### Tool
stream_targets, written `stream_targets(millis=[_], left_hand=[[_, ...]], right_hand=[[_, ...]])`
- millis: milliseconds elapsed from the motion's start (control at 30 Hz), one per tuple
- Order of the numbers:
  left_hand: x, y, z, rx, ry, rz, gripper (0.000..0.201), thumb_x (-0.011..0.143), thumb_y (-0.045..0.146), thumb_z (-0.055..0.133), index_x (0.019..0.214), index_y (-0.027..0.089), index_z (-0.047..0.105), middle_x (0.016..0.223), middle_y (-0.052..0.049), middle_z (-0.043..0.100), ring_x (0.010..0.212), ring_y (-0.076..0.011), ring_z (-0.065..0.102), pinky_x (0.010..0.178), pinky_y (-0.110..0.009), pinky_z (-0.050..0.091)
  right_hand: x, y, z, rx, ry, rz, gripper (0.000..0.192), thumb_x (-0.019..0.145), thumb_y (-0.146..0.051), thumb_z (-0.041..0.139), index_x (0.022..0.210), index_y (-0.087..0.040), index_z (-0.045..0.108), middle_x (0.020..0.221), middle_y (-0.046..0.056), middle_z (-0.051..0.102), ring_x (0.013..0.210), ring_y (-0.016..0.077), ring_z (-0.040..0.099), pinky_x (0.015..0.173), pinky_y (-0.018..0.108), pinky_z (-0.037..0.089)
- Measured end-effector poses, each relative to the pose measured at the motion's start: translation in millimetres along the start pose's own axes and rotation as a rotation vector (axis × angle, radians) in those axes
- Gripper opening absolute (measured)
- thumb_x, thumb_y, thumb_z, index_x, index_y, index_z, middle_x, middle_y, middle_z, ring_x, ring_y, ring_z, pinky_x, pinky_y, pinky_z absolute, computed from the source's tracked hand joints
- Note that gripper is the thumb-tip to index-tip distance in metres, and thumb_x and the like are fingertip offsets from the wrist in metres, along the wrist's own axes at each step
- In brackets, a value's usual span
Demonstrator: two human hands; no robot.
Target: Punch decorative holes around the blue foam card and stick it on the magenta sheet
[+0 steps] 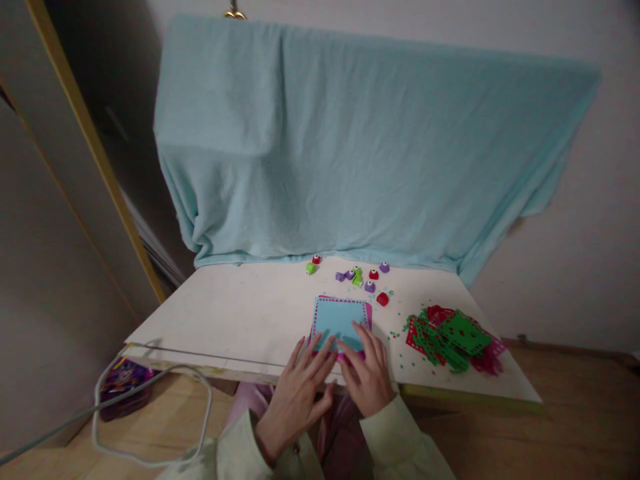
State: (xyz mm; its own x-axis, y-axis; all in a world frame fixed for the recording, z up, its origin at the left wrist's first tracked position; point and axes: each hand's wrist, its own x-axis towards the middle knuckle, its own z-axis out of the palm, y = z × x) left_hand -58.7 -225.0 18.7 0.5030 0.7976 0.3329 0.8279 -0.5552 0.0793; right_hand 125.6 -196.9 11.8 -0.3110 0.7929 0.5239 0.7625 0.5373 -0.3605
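A light blue paper square (338, 317) lies on a pink sheet (368, 312) near the front edge of the white board table (240, 313). My left hand (296, 393) rests flat with its fingertips on the square's lower left edge. My right hand (367, 373) lies beside it, fingers spread on the square's lower right part. Neither hand grips anything. Several small coloured craft punches (358, 275) sit just behind the paper.
A heap of green, red and pink punched paper pieces (453, 339) lies at the right, with green confetti scattered around. A light blue cloth (350, 147) hangs behind the table. A white cable (150, 413) loops at the lower left beside a purple bag (123, 383).
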Motion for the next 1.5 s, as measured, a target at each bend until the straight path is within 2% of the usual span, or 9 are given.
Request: stream_targets(millis=[133, 367, 567, 767, 1000, 1200, 1500], left_hand=[[-2.7, 2.6, 3.6, 0.003, 0.031, -0.012, 0.057, 0.088, 0.027, 0.043, 0.144, 0.021, 0.031, 0.154, -0.004, 0.021, 0.142, -0.0248, 0.017, 0.115, -0.049, 0.016], [-8.6, 11.1, 18.2, 0.033, 0.062, -0.064, 0.059, 0.091, 0.027, 0.041, 0.147, 0.017, 0.024, 0.152, -0.008, 0.025, 0.141, -0.0234, 0.022, 0.115, -0.046, 0.019], [-9.3, 17.2, 22.9, 0.038, 0.124, -0.083, 0.059, 0.091, 0.025, 0.039, 0.147, 0.014, 0.024, 0.150, -0.010, 0.029, 0.139, -0.0235, 0.027, 0.115, -0.046, 0.022], [-12.1, 14.6, 25.1, 0.038, 0.079, -0.085, 0.058, 0.092, 0.027, 0.040, 0.146, 0.013, 0.024, 0.151, -0.010, 0.029, 0.139, -0.0236, 0.027, 0.114, -0.046, 0.024], [-3.1, 13.1, 22.9, 0.033, 0.059, -0.031, 0.057, 0.092, 0.039, 0.043, 0.145, 0.023, 0.028, 0.147, -0.010, 0.036, 0.136, -0.0269, 0.032, 0.111, -0.049, 0.028], [13.6, 10.4, 10.2, -0.019, 0.014, -0.006, 0.055, 0.091, 0.037, 0.044, 0.144, 0.026, 0.031, 0.127, -0.009, 0.052, 0.125, -0.0267, 0.043, 0.113, -0.055, 0.021], [4.9, -3.4, 9.0, -0.115, -0.012, 0.062, 0.051, 0.093, 0.030, 0.042, 0.142, 0.025, 0.034, 0.134, -0.008, 0.047, 0.129, -0.0242, 0.038, 0.114, -0.054, 0.021]], right_hand=[[-11.0, -8.6, 6.3, -0.061, -0.057, -0.060, 0.047, 0.089, -0.020, 0.048, 0.134, -0.032, 0.046, 0.152, 0.003, 0.027, 0.139, 0.0309, 0.023, 0.107, 0.057, 0.029], [-25.3, 15.5, 3.8, -0.112, 0.001, 0.011, 0.051, 0.088, -0.022, 0.051, 0.137, -0.036, 0.043, 0.150, 0.001, 0.032, 0.139, 0.0312, 0.022, 0.109, 0.060, 0.026], [-36.0, 29.6, -1.0, -0.154, 0.019, 0.075, 0.049, 0.090, -0.024, 0.048, 0.138, -0.035, 0.041, 0.148, 0.002, 0.036, 0.139, 0.0309, 0.024, 0.107, 0.058, 0.030], [-44.2, 39.6, -3.0, -0.173, 0.019, 0.121, 0.048, 0.092, -0.027, 0.046, 0.139, -0.031, 0.041, 0.149, 0.005, 0.034, 0.138, 0.0308, 0.027, 0.107, 0.056, 0.031], [-51.6, 47.1, 2.6, -0.127, 0.066, 0.104, 0.050, 0.092, -0.026, 0.047, 0.141, -0.028, 0.038, 0.147, 0.007, 0.036, 0.133, 0.0290, 0.038, 0.106, 0.052, 0.035], [-51.4, 41.7, 1.3, 0.004, 0.190, 0.182, 0.049, 0.093, -0.024, 0.044, 0.141, -0.024, 0.038, 0.145, 0.008, 0.040, 0.131, 0.0289, 0.040, 0.104, 0.051, 0.040], [-28.9, 17.4, -0.7, -0.075, 0.002, -0.021, 0.048, 0.089, -0.022, 0.046, 0.136, -0.031, 0.044, 0.151, 0.002, 0.030, 0.137, 0.0312, 0.027, 0.108, 0.058, 0.030]])
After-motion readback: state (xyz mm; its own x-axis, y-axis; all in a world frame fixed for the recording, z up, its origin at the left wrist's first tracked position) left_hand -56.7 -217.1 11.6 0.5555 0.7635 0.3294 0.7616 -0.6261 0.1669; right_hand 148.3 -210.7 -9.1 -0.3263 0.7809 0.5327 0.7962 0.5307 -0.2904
